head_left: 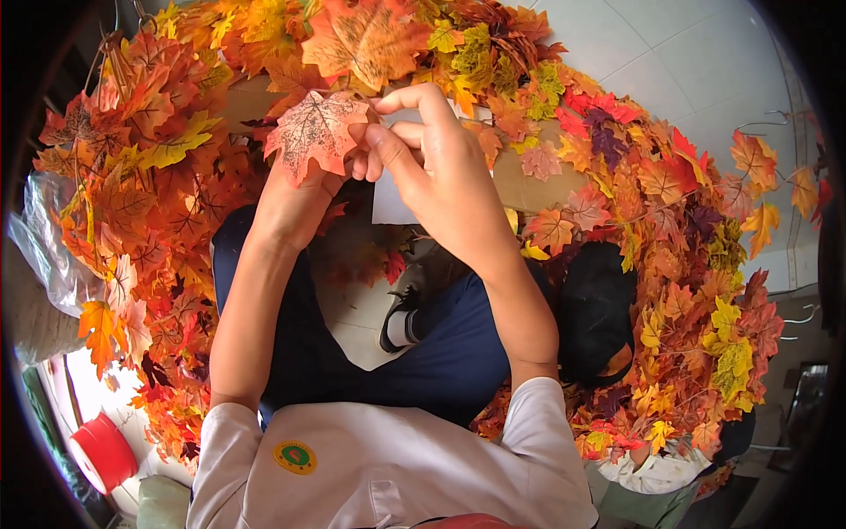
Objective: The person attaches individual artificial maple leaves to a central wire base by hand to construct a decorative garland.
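An artificial maple leaf (317, 132), pink-orange with dark veining, is held up in front of me. Beneath it my left hand (302, 204) is closed, its fingers partly covered by the leaf. My right hand (441, 167) reaches in from the other side, with thumb and fingers drawn together beside the leaf's right edge, close to the left fingertips. Whatever the right fingers pinch is too small to make out. Just beyond both hands lies a larger orange maple leaf (366, 44). Under the right hand is a sheet of white paper (388, 204).
Heaps of orange, red and yellow artificial leaves (132, 203) curve around me on both sides. Brown cardboard (533, 181) lies under some. At left are a clear plastic bag (53, 242) and a red spool (103, 452). A black rounded thing (597, 304) sits beside my right knee.
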{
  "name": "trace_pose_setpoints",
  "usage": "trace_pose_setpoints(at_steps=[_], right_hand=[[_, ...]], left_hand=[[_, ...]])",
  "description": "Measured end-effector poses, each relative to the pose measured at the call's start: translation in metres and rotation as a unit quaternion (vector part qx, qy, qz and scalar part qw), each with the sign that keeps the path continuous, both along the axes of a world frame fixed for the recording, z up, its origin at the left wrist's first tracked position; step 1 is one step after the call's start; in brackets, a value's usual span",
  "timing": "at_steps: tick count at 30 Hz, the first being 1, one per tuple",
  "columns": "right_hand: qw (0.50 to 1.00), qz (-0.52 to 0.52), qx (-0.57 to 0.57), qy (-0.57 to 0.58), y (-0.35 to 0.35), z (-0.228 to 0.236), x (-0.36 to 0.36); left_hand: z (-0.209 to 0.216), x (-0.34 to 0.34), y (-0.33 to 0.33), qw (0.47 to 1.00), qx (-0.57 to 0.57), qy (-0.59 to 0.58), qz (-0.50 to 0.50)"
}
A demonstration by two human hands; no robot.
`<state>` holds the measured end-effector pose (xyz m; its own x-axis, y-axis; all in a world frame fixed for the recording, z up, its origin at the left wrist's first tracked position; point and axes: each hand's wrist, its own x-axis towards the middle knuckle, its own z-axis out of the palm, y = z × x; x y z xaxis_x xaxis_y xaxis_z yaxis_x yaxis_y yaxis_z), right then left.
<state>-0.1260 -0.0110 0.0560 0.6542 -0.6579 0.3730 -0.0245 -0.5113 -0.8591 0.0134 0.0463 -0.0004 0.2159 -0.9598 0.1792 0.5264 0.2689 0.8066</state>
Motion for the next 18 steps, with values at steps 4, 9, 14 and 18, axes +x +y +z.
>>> trace_pose_setpoints(at_steps=[4, 9, 14, 18], right_hand=[[0.999, 0.039, 0.013, 0.023, 0.002, -0.001, 0.000], [0.984, 0.122, 0.093, 0.086, -0.013, 0.006, -0.009], [0.996, -0.081, 0.008, 0.037, -0.090, -0.001, -0.025], [0.982, -0.186, 0.004, 0.043, -0.156, -0.035, -0.054]], left_hand=[[-0.002, 0.011, 0.003, 0.997, 0.065, 0.044, -0.021], [0.006, 0.014, 0.009, 0.997, 0.060, 0.042, 0.009], [-0.004, 0.028, 0.017, 0.995, 0.036, -0.060, 0.069], [0.001, 0.032, 0.017, 0.988, 0.051, -0.110, 0.096]])
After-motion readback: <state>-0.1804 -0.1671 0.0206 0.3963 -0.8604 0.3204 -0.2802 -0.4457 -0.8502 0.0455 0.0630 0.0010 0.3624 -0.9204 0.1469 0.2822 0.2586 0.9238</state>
